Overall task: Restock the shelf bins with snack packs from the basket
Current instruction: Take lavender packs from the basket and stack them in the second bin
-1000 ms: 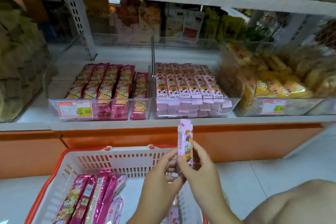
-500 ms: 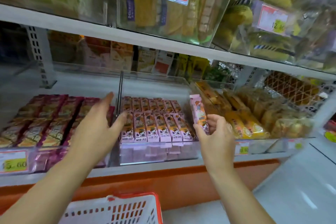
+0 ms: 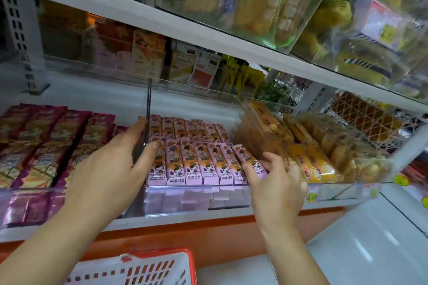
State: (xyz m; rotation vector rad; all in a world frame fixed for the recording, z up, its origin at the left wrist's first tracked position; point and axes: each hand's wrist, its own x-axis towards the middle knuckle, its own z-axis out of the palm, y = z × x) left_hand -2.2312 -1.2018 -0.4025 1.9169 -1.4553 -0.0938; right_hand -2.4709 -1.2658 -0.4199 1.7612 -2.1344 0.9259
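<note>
The clear middle bin point(image 3: 185, 202) on the lower shelf holds rows of pink snack packs point(image 3: 192, 159). My right hand point(image 3: 278, 183) pinches one pink snack pack point(image 3: 249, 158) between thumb and fingers and sets it at the right end of the front row, against the bin's right wall. My left hand point(image 3: 108, 166) lies flat with straight fingers over the clear divider point(image 3: 148, 109) on the bin's left side, its thumb touching the leftmost pink pack. The white basket with a red rim point(image 3: 162, 254) shows at the bottom edge, and its contents are out of sight.
A bin of magenta packs point(image 3: 46, 143) sits left of the divider. A bin of yellow-wrapped cakes point(image 3: 312, 164) stands to the right. The upper shelf board point(image 3: 208, 37) with clear bins of yellow snacks hangs low overhead. White floor point(image 3: 370, 250) lies at lower right.
The view moved closer to the shelf. My right hand carried the pink pack down into the front row's right end. My left hand came down onto the divider.
</note>
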